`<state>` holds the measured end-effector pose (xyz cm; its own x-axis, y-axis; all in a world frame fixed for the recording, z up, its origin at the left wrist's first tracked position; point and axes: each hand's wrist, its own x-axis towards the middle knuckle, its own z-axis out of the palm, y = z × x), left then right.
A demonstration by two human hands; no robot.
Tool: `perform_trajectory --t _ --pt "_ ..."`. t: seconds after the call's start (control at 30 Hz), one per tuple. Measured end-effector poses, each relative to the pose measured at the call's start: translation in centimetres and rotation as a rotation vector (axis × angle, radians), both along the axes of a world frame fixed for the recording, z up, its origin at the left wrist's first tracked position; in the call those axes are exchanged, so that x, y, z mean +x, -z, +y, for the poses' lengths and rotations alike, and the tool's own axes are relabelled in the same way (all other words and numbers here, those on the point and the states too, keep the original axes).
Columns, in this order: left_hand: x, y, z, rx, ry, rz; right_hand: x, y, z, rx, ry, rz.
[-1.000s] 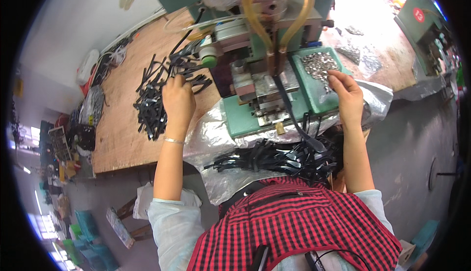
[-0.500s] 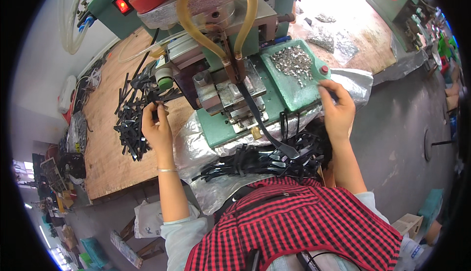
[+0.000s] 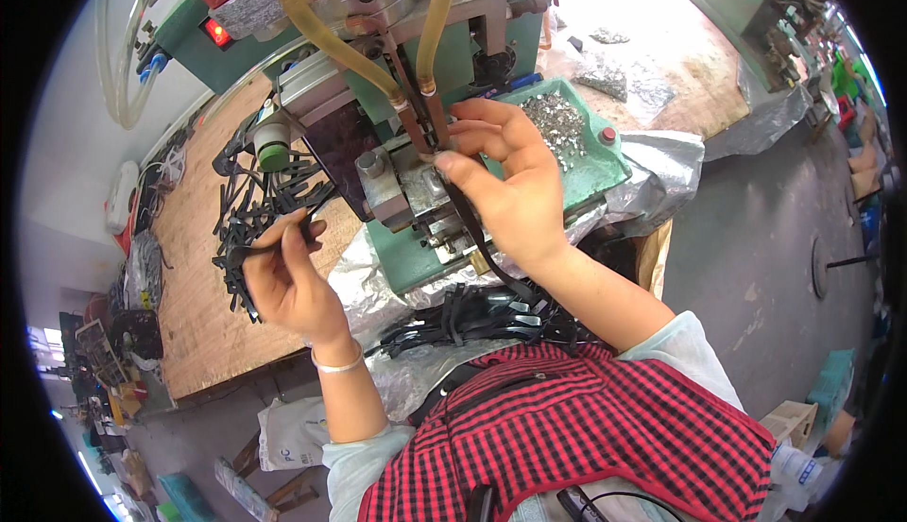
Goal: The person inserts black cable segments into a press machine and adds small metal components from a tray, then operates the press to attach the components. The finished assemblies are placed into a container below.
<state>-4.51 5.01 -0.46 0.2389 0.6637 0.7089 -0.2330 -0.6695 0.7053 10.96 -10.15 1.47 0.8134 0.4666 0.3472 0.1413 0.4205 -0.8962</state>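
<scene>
My left hand (image 3: 300,286) pinches a loose black strap (image 3: 248,254), which crosses its fingers beside the pile of black straps (image 3: 274,196) on the wooden table. At the green bench machine (image 3: 402,262), my right hand (image 3: 520,187) has thumb and fingers closed near the two copper-coloured tips (image 3: 412,127). A second black strap (image 3: 472,231) hangs from under that thumb, over the metal fixture (image 3: 420,191) and down toward my lap. My fingers partly hide its upper end.
A green tray (image 3: 597,174) with small metal bits (image 3: 557,125) and a red button sits right of the fixture. More black straps (image 3: 463,319) lie across my lap edge on silvery sheeting (image 3: 354,281). Yellowish hoses (image 3: 326,31) loop down to the tips. Another green machine stands far right.
My right hand has gone from the tray's right edge leftward to the strap at the copper tips. My left hand has drawn back from the pile with a strap. The view has shifted slightly.
</scene>
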Motion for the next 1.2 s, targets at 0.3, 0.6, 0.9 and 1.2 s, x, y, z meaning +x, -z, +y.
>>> perform_trajectory --t 0.3,0.6,0.9,1.2 --pt "1.5 -3.4 -5.9 0.922 0.254 0.350 1.1 -2.0 -3.3 -0.224 -0.108 -0.249" --pt "5.2 -1.4 -5.6 1.032 0.186 0.173 10.8 8.8 -9.4 -0.544 0.521 -0.310" --pt "3.4 -0.2 -6.3 0.860 0.205 0.239 8.3 8.4 -8.4 -1.032 0.618 -0.734" --pt "-5.8 -3.3 -3.3 0.465 -0.280 0.062 7.5 8.0 -8.8 -0.776 0.571 -0.220"
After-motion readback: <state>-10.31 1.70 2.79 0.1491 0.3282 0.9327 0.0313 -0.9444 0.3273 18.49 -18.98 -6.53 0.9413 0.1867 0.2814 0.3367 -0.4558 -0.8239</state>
